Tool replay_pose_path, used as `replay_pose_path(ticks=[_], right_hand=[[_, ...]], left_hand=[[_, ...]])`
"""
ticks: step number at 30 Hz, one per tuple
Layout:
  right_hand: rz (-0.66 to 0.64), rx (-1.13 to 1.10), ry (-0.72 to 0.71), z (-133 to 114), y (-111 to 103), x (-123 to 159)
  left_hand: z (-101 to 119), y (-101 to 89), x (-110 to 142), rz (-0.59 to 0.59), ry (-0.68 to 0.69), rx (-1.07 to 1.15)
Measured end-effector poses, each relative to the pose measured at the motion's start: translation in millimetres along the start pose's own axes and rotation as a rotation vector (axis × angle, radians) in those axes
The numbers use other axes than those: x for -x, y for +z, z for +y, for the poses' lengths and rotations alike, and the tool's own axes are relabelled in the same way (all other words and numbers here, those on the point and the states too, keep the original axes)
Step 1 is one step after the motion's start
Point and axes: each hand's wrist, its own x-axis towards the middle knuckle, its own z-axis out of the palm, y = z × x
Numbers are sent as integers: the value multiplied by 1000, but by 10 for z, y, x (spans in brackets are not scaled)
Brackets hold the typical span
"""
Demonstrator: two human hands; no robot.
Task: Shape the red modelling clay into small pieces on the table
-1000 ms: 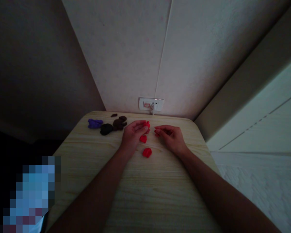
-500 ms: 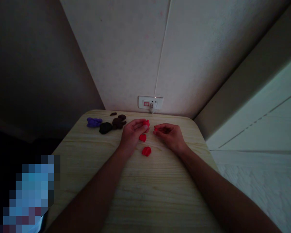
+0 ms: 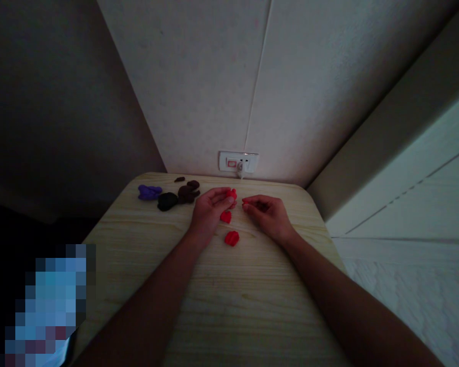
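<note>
My left hand (image 3: 211, 210) is closed around a red clay figure (image 3: 232, 194), whose rounded top shows above the fingers. Between thumb and fingertips, my right hand (image 3: 270, 211) pinches a small red clay bit (image 3: 245, 202). The two hands face each other a short way apart over the table. A red clay lump (image 3: 225, 217) lies just below the left fingers. Closer to me on the wood rests a larger red clay lump (image 3: 231, 238) with a grooved surface.
Left of my hands lie a purple clay lump (image 3: 149, 192), a black clay lump (image 3: 167, 201) and several brown clay pieces (image 3: 188, 194) on the wooden table (image 3: 222, 300). A wall socket (image 3: 238, 162) with a plug sits behind. A pixelated screen (image 3: 51, 300) is at lower left.
The view has shifted very slightly. Both hands keep their hold, and the small red bit in my right fingertips appears turned a little.
</note>
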Motion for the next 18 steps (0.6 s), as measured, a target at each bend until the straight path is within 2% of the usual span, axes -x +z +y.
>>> replay_pose_path(ticks=[12,18], right_hand=[[3,127,-44,-78,0,26],[24,121,-41,-55,-6,23]], left_hand=[[-6,0,-6,6,-10,5],[-11,-1,-7,2,-13,10]])
